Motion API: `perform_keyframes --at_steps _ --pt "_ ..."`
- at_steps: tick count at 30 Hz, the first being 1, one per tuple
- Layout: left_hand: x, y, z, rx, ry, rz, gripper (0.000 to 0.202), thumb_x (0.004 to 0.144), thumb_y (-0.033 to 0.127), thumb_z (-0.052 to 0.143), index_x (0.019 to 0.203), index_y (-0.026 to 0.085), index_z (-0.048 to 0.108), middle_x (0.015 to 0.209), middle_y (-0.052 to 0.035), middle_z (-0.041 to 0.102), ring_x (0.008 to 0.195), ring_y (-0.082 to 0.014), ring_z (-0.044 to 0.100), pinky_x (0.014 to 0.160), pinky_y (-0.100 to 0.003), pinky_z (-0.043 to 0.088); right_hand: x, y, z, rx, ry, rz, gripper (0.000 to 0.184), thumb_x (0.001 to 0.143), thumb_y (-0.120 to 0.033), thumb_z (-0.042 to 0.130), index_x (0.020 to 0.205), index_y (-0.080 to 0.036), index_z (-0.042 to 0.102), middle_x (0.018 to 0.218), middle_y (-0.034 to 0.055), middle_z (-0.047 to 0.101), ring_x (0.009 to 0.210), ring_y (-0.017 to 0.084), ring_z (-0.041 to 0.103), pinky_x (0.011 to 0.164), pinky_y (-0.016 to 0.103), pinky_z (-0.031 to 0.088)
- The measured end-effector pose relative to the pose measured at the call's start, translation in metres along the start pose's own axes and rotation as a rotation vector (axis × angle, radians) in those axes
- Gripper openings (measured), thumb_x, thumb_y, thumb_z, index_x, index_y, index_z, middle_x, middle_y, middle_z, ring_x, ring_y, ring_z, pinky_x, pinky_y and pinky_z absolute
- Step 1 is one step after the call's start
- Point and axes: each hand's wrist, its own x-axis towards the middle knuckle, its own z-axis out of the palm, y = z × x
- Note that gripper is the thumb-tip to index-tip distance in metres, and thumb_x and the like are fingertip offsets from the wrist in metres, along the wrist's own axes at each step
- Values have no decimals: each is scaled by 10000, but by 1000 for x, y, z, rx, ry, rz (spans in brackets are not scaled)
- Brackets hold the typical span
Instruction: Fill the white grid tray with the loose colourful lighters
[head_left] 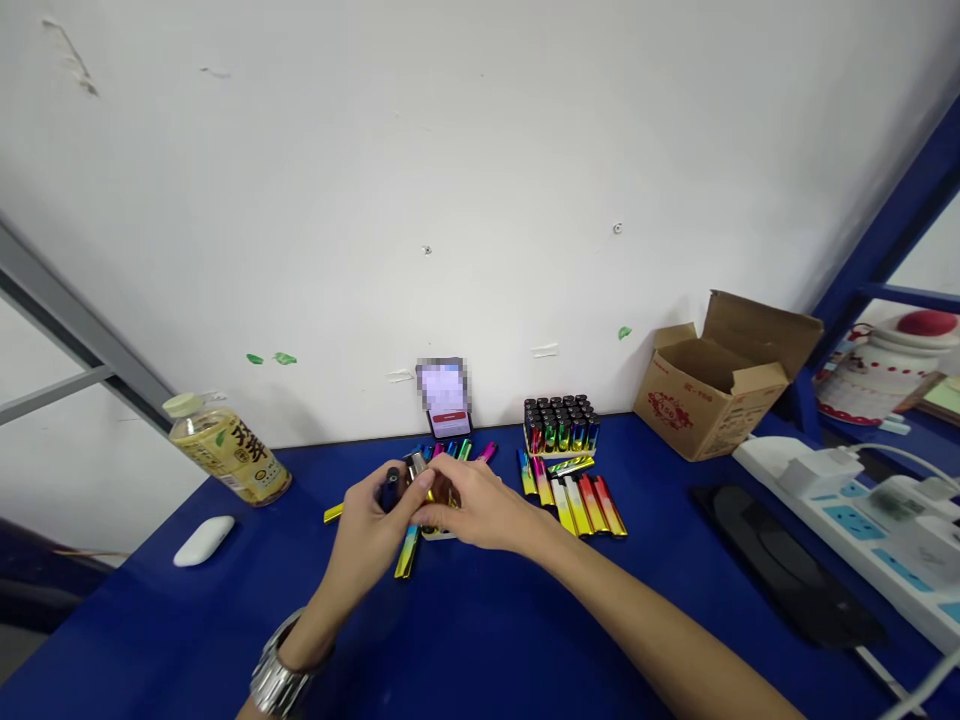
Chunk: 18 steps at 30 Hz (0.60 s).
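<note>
Hands meeting at centre of blue surface [480, 640]. Left hand [371, 525] closed round small dark cylindrical lighter body [391, 490], held just above surface. Right hand [484, 512] pinching shiny silver-gold metal piece [417, 468], touching that body. Probably mid-assembly, metal piece going onto body. Next move calls for straight alignment and a firm grip, no slipping. Loose rainbow metallic sleeve [409, 552] lying under hands. Row of same rainbow sleeves [583, 505] to right, just beside tray of dark-capped lighters [561, 425]. Phone [447, 400] leaning on wall behind. Yellow tea bottle [229, 452] and white mouse [204, 540] off left.
</note>
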Motion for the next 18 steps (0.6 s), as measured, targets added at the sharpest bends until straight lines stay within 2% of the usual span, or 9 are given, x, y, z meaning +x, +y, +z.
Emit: perform_keyframes --at_steps 2,4,6,9,11,13,14,16,18 --pt "2 0 8 -90 9 -31 357 755 492 617 623 183 494 515 72 352 483 -76 328 444 -202 281 1 5 0 87 11 47 163 857 -341 584 889 -194 523 636 -56 525 563 102 489 518 205 339" --pt "2 -5 14 -232 15 -95 321 776 500 591 770 182 555 507 86 333 440 -70 305 410 -199 264 1 15 -1 135 108 68 147 846 -321 571 845 -196 494 595 -69 499 535 97 477 511 206 341" --pt "0 -11 16 -407 16 -144 328 810 507 540 878 186 550 512 98 313 410 -65 284 387 -194 249 3 26 -3 229 225 102 157 821 -299 560 798 -209 434 586 -71 510 529 101 495 515 211 369" --pt "-3 -17 14 -523 67 -125 275 846 473 508 831 198 499 531 94 355 425 -64 346 415 -188 311 4 38 -3 517 293 158 120 799 -246 488 811 -226 370 593 -69 552 498 106 523 497 219 411" --pt "-6 -18 13 -487 122 -62 262 848 457 528 811 206 463 554 86 424 445 -64 413 451 -191 370 4 42 -3 677 304 188 101 773 -238 481 804 -222 387 512 -100 470 398 78 415 419 188 340" --pt "-8 -18 14 -454 142 -17 272 851 477 527 866 219 442 590 82 487 421 -61 433 421 -186 369 2 42 -1 779 309 250 125 780 -300 496 747 -214 410 442 -126 323 343 52 238 359 168 205" --pt "-10 -18 15 -455 138 -11 286 852 494 521 903 227 435 591 86 494 397 -58 416 390 -179 345 0 42 1 816 303 292 198 801 -369 489 708 -212 412 428 -129 269 342 47 172 351 170 153" --pt "-15 -17 20 -480 122 -35 322 849 528 509 949 230 437 549 102 456 366 -50 355 353 -162 282 -6 40 4 852 287 379 395 839 -547 418 630 -211 402 406 -121 230 341 47 122 343 180 112" --pt "-22 -15 27 -520 90 -89 365 842 572 489 888 211 468 497 109 385 375 -47 304 356 -156 249 -13 40 9 824 299 405 528 829 -659 367 551 -211 388 378 -108 228 324 49 144 338 191 134"
